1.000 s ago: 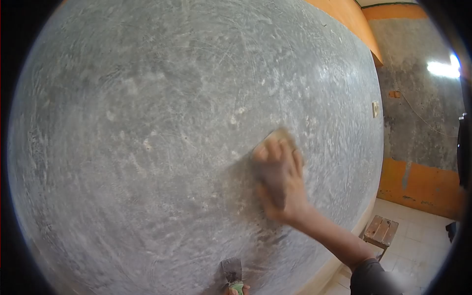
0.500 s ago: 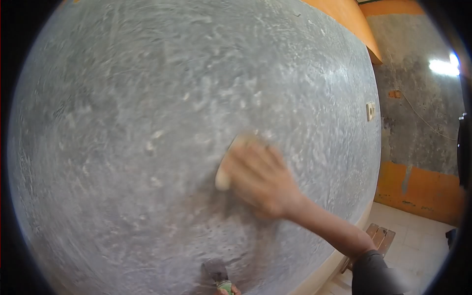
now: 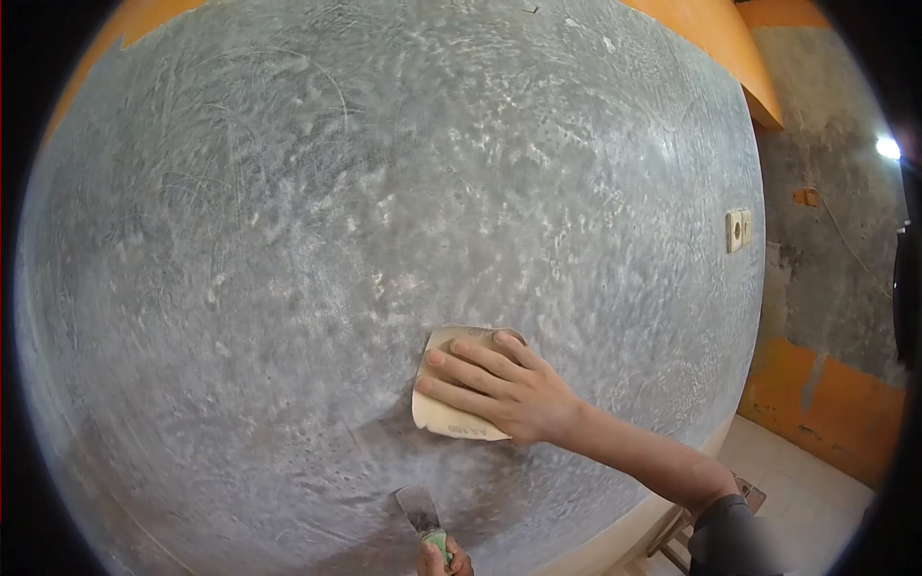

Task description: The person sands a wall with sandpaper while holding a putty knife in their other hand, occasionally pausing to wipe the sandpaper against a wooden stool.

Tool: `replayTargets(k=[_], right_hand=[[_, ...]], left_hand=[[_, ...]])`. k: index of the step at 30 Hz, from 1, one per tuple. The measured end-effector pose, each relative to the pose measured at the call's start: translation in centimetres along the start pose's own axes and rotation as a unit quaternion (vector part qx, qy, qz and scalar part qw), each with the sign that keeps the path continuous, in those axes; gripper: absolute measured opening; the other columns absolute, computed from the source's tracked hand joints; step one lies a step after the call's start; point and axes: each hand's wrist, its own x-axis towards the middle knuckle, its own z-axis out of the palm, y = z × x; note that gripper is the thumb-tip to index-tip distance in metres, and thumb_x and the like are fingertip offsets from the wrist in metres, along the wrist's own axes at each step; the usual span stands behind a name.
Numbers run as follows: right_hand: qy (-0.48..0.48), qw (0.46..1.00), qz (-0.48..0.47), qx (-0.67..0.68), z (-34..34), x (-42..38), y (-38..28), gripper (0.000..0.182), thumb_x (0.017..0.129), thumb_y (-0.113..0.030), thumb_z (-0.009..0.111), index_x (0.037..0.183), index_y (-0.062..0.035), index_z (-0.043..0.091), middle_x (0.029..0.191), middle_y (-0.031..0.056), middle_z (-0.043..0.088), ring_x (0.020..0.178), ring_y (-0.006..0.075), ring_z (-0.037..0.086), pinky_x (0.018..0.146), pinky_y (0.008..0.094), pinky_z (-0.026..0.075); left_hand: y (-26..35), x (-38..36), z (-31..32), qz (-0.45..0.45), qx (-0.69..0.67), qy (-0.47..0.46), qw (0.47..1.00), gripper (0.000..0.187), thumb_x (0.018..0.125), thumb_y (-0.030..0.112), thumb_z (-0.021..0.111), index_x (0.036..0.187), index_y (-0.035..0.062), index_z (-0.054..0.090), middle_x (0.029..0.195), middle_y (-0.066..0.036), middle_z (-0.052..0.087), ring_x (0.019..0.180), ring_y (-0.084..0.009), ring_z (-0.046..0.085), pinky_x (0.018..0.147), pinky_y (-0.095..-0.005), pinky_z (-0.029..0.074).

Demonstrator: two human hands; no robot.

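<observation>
My right hand (image 3: 495, 384) lies flat against the grey wall (image 3: 288, 288), fingers spread over a sheet of sandpaper (image 3: 456, 422). The sandpaper's pale backing faces me, with printed marks on it, and its abrasive side is hidden against the wall. Lower down, at the bottom edge of the view, my left hand (image 3: 444, 560) grips a putty knife by its green handle (image 3: 436, 540). The knife's metal blade (image 3: 418, 507) points up and slightly left, close to the wall, below the sandpaper.
A socket plate (image 3: 738, 230) is set in the wall at the right. Orange paint (image 3: 706, 43) borders the grey surface above. On the pale tiled floor (image 3: 778, 451) at lower right stands a wooden stool (image 3: 669, 538), partly behind my right arm. A bright light (image 3: 888, 148) shows at far right.
My right hand and the sandpaper have slid down the wall, and more of the sheet shows. The view has shifted a little. The putty knife is still in my left hand.
</observation>
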Motion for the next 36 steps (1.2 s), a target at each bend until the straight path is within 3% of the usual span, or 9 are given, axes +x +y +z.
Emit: replayTargets(k=[2,4,8,14,19,23,27,32,36], right_hand=[[-0.034,0.999,-0.035,0.013,-1.4,-0.2,1.9,0.074,0.085,-0.015,0.055,0.150,-0.0136,0.019,0.155,0.0171,0.016,0.144,0.0353,0.010,0.115,0.0497,0.010],[0.170,0.938,0.300,0.028,-2.2,0.6,4.5,0.077,0.082,-0.009,0.055,0.150,-0.0168,0.018,0.154,0.0187,0.017,0.143,0.0331,0.016,0.115,0.0487,0.015],[-0.009,0.996,0.030,-0.082,-2.1,1.9,0.7,0.067,0.082,-0.007,0.050,0.145,-0.0197,0.029,0.147,0.0201,0.030,0.140,0.0304,0.025,0.111,0.0495,0.025],[0.188,0.934,0.302,-0.041,-2.2,0.5,3.2,0.065,0.086,-0.013,0.053,0.146,-0.0233,0.031,0.152,0.0198,0.022,0.141,0.0317,0.023,0.113,0.0504,0.021],[0.057,0.993,-0.001,0.101,0.4,-3.0,1.6,0.069,0.084,-0.017,0.063,0.145,-0.0287,0.034,0.152,0.0233,0.019,0.141,0.0340,0.022,0.112,0.0525,0.017],[0.222,0.914,0.338,-0.020,0.0,-5.5,6.4,0.056,0.087,-0.021,0.058,0.140,-0.0271,0.041,0.148,0.0245,0.027,0.139,0.0374,0.025,0.108,0.0533,0.025],[0.102,0.995,-0.019,0.015,1.6,-9.4,4.9,0.067,0.081,-0.021,0.061,0.143,-0.0256,0.036,0.149,0.0170,0.031,0.135,0.0333,0.030,0.107,0.0508,0.028],[0.263,0.911,0.319,0.009,0.1,-12.9,13.6,0.073,0.081,-0.021,0.063,0.146,-0.0316,0.031,0.152,0.0101,0.027,0.138,0.0320,0.027,0.111,0.0513,0.023],[0.082,0.994,-0.005,0.076,1.2,-16.5,14.6,0.076,0.080,-0.019,0.063,0.147,-0.0253,0.029,0.153,0.0180,0.022,0.142,0.0349,0.019,0.111,0.0528,0.020]], left_hand=[[-0.3,0.1,0.4,0.012,0.007,-0.016,1.000,0.040,0.099,0.047,0.038,0.082,0.0133,0.048,0.050,0.006,0.030,0.037,-0.0071,0.025,0.035,-0.0233,0.019],[-0.2,-0.1,1.0,0.006,-0.002,-0.013,1.000,0.039,0.099,0.047,0.037,0.082,0.0143,0.048,0.050,0.006,0.029,0.037,-0.0069,0.025,0.035,-0.0232,0.019],[-0.1,-0.3,1.4,-0.012,-0.009,0.009,1.000,0.038,0.100,0.047,0.037,0.082,0.0147,0.048,0.051,0.006,0.029,0.038,-0.0068,0.024,0.035,-0.0230,0.019],[0.4,-0.6,1.6,-0.025,0.004,-0.017,1.000,0.038,0.100,0.047,0.037,0.085,0.0135,0.048,0.052,0.005,0.031,0.038,-0.0069,0.025,0.035,-0.0226,0.021],[0.5,-0.7,1.8,-0.056,-0.006,0.012,0.998,0.040,0.098,0.049,0.039,0.085,0.0126,0.048,0.053,0.004,0.033,0.038,-0.0073,0.028,0.035,-0.0225,0.022],[-0.5,-0.3,2.4,-0.040,0.016,-0.045,0.998,0.041,0.098,0.050,0.040,0.086,0.0119,0.049,0.053,0.004,0.034,0.038,-0.0076,0.028,0.034,-0.0228,0.022],[-3.5,0.8,5.2,-0.031,0.024,-0.042,0.998,0.041,0.097,0.051,0.041,0.087,0.0117,0.049,0.053,0.004,0.034,0.038,-0.0076,0.029,0.036,-0.0231,0.023],[-8.7,2.6,11.4,-0.026,0.011,-0.048,0.998,0.040,0.098,0.049,0.042,0.087,0.0119,0.050,0.054,0.004,0.034,0.040,-0.0073,0.030,0.037,-0.0230,0.024],[-12.2,3.9,17.1,-0.058,0.005,-0.024,0.998,0.038,0.098,0.048,0.040,0.088,0.0126,0.049,0.054,0.005,0.033,0.041,-0.0073,0.029,0.038,-0.0229,0.023]])
